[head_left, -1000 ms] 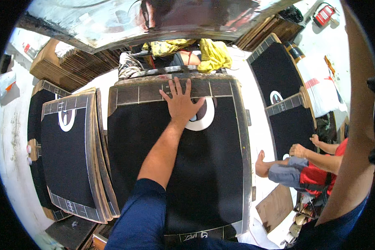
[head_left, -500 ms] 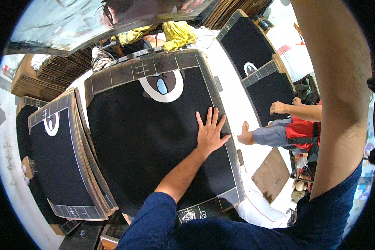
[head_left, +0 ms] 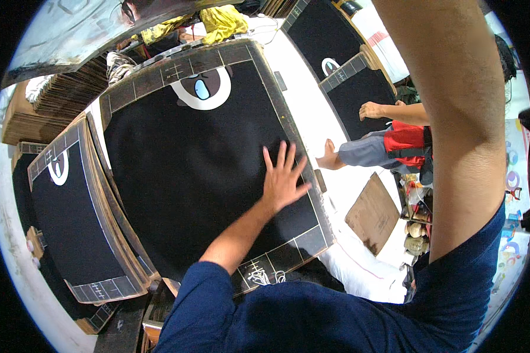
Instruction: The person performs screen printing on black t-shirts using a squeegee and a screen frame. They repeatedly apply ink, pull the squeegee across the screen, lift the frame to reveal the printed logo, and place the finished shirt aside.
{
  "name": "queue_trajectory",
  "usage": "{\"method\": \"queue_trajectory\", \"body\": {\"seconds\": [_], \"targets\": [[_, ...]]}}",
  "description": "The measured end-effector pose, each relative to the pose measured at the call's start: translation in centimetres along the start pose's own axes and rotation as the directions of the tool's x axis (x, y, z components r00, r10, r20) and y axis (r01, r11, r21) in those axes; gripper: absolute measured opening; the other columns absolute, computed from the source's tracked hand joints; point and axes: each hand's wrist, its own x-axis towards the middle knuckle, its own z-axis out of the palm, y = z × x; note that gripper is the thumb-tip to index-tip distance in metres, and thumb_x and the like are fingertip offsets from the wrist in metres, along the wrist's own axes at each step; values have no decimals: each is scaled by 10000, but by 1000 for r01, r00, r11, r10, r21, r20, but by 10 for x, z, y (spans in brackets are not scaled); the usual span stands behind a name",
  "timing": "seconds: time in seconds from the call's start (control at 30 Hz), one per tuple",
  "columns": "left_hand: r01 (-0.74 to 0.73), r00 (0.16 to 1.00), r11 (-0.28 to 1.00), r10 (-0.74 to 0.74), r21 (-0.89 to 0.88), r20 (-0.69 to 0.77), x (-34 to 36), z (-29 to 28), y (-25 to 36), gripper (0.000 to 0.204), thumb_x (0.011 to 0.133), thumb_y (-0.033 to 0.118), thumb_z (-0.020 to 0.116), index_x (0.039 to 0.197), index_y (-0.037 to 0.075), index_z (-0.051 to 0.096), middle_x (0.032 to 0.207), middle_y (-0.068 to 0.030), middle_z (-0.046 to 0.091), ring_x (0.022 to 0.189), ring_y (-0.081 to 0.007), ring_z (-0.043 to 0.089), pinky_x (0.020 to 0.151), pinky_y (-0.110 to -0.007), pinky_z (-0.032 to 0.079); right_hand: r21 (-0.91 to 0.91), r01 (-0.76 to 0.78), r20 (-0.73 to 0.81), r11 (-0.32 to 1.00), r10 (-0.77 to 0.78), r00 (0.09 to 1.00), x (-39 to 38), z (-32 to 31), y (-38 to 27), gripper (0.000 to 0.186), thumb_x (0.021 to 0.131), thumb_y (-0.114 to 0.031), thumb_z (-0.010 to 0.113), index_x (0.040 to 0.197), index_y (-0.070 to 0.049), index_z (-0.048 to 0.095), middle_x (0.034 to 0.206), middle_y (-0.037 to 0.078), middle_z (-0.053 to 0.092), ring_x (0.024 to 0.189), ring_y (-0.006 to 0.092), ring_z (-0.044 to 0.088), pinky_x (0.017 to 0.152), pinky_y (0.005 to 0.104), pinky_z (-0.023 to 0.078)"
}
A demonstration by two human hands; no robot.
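Note:
My left hand point(head_left: 284, 181) rests palm down with fingers spread on, or just above, a black fabric panel point(head_left: 188, 159), near its right edge. The panel lies on a large dark board point(head_left: 159, 79) whose border is marked with pale ruled lines. At the panel's far end shows a print point(head_left: 209, 88) with a white ring, a brown shape and a light blue oval. My right arm point(head_left: 462, 117) is raised along the right side and runs out at the top, so its hand is out of sight.
At left, similar boards with black panels point(head_left: 70, 212) lean in a stack. Behind stand many thin brown boards point(head_left: 70, 85). Yellow cloth point(head_left: 222, 25) lies beyond the far edge. To the right, another person's hand point(head_left: 371, 110) is above more black panels; brown cardboard point(head_left: 373, 215) lies nearby.
The whole view has shifted, so the board now sits higher and further left. My left hand stays spread over the panel's right side. My right arm is still raised.

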Motion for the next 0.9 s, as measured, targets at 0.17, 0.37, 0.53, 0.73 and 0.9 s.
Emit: {"method": "queue_trajectory", "body": {"seconds": [0.17,0.37,0.53,0.73,0.9], "targets": [[-1,999,996,5,94,-49,-30,35,18,912,887,744,663,1598,195,507,1733,-221,271,1629,-426,152,1197,-835,14,38,-27,-33,999,28,999,-13,-4,-11,344,1059,-316,513,1044,-34,710,671,117,657,535,218,610,526,364,556],[13,996,989,-25,-144,-83,-28,8,6,913,986,609,645,1662,80,335,1630,-259,421,1559,-461,328,1250,-739,109,160,-68,-124,985,88,988,-40,-6,-40,349,1062,-321,506,1047,-39,710,664,109,652,525,214,601,522,362,554],[229,767,914,-381,-335,-516,-82,-103,-8,664,1016,374,705,1536,3,523,1566,-222,540,1519,-398,431,1256,-629,243,365,-66,-181,929,140,973,-88,9,-76,353,1065,-326,500,1050,-43,710,658,102,648,517,211,593,519,360,552],[369,440,861,-493,-349,-751,-142,-210,-65,473,1064,289,642,1437,-1,618,1439,-221,640,1360,-369,591,1148,-473,465,383,61,-466,922,136,874,-142,22,-94,188,947,-205,657,1053,-55,700,765,198,709,735,398,724,679,523,570],[549,543,835,-380,-26,-749,-77,-211,-145,654,961,457,734,1430,15,626,1485,-259,591,1398,-453,524,1167,-571,405,353,2,-375,936,139,916,-110,17,-86,319,1019,-379,564,1137,-127,720,857,175,759,861,389,763,775,536,607]]}}
